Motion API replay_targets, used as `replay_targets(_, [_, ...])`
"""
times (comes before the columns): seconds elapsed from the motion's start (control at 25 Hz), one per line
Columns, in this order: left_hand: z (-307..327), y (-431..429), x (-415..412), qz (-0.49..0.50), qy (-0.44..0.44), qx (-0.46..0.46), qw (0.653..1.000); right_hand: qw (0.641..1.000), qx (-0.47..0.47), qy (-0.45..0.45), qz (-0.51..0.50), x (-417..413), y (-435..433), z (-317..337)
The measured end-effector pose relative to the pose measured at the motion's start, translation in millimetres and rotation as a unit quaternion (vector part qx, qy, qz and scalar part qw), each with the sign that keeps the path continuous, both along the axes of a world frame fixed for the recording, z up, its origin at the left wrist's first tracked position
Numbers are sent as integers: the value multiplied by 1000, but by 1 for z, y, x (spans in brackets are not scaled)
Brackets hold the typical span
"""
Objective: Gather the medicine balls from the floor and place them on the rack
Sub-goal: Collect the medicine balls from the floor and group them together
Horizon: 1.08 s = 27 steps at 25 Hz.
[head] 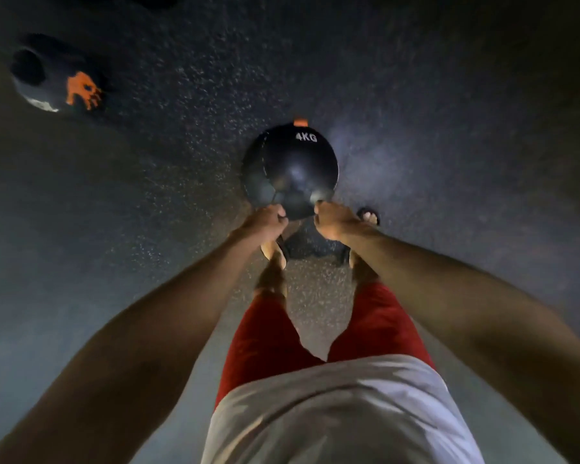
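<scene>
Dark speckled rubber floor point(416, 95) is shown across the whole background, viewed from above and lit brightest right of centre. At the centre of the frame a black round medicine ball point(290, 169) is seen, marked "4KG" in white near its upper edge, with a small orange tab point(300, 122) projecting at its top. The ball is gripped at its lower edge from both sides. The left hand point(267, 222) is clenched on the lower-left rim and the right hand point(332, 219) on the lower-right rim, with the fingers curled inward in each case. It cannot be told whether a strap or the ball's own skin is enclosed by the fingers, nor whether the ball rests on the floor or is held clear of it. Both bare forearms are extended from the lower corners toward the centre. Below the hands, sandalled feet point(369, 216) are partly visible, followed by red shorts point(265, 346) and a pale shirt point(332, 413) along the bottom edge. At the upper left of the frame a second dark ball point(57, 82), blurred and bearing an orange mark and a white patch, is seen on the floor, well apart from the gripped one.
</scene>
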<state>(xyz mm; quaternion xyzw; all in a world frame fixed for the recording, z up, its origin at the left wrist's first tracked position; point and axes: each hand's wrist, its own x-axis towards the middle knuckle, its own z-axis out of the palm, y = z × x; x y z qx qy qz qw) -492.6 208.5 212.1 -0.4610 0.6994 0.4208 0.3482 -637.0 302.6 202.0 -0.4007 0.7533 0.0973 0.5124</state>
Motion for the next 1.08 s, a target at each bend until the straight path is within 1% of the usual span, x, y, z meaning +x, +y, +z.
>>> replay_targets(0.08, [-37,-17,10,-16,13,0,1000,999,-7,-2,-45,22,-4,-35])
replay_targets(0.16, [-75,-32,20,-32,26,-9,999,995,-19,20,-99,41,-9,-74])
replay_targets(0.24, [-120,-42,34,-47,28,-17,998,986,-9,44,-158,60,-12,-116])
replay_targets(0.32, [-168,-53,54,-43,14,-18,999,976,27,48,-210,80,-14,-156])
replay_targets(0.4, [-208,-63,75,-23,-7,-11,1000,969,72,24,-234,99,-19,-191])
replay_targets(0.44, [-223,-68,84,-17,-15,-5,1000,967,78,14,-241,107,-22,-205])
replay_targets(0.52, [-245,-76,96,-14,-14,6,1000,963,57,5,-264,119,-33,-229])
replay_targets(0.6, [-260,-80,97,-13,4,27,1000,951,19,18,-308,117,-43,-244])
replay_targets(0.68, [-269,-86,83,-16,50,33,998,937,1,41,-348,94,-57,-252])
replay_targets(0.76, [-272,-92,61,-27,96,10,995,925,-4,57,-377,50,-81,-255])
replay_targets(0.8, [-271,-94,49,-42,106,-4,994,919,-8,55,-390,23,-95,-257])
replay_targets(0.96, [-274,-113,-17,-94,114,-53,988,915,-30,42,-401,-82,-159,-265])
replay_targets(1.08, [-285,-150,-75,-115,77,-110,984,900,-129,73,-410,-116,-198,-273])
